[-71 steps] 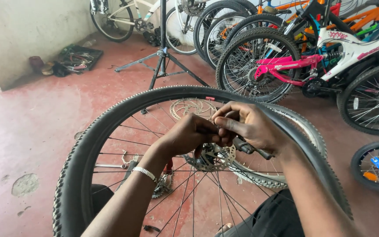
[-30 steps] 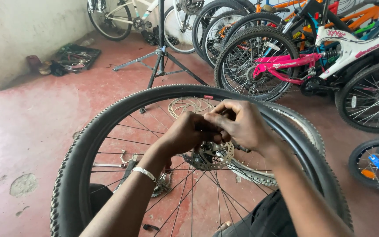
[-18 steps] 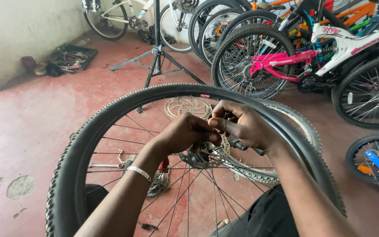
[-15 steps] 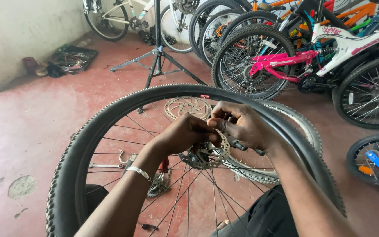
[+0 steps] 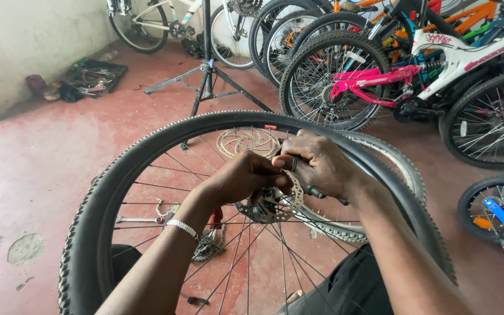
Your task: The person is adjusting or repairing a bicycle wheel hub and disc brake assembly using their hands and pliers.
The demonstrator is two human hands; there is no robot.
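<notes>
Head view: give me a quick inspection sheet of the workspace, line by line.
Surface: red concrete floor, stained, with a grey patch.
Job's things: spoked wheel with knobby tyre, upright; disc rotor at its hub.
Clutter: loose disc rotor, sprocket cluster and second tyre on the floor behind the wheel; tool tray by the wall.
Grippers: left hand and right hand meet at the hub; a dark tool pokes out under the right.
Cables: nothing seen.
Surroundings: repair stand; parked bicycles to the right.
</notes>
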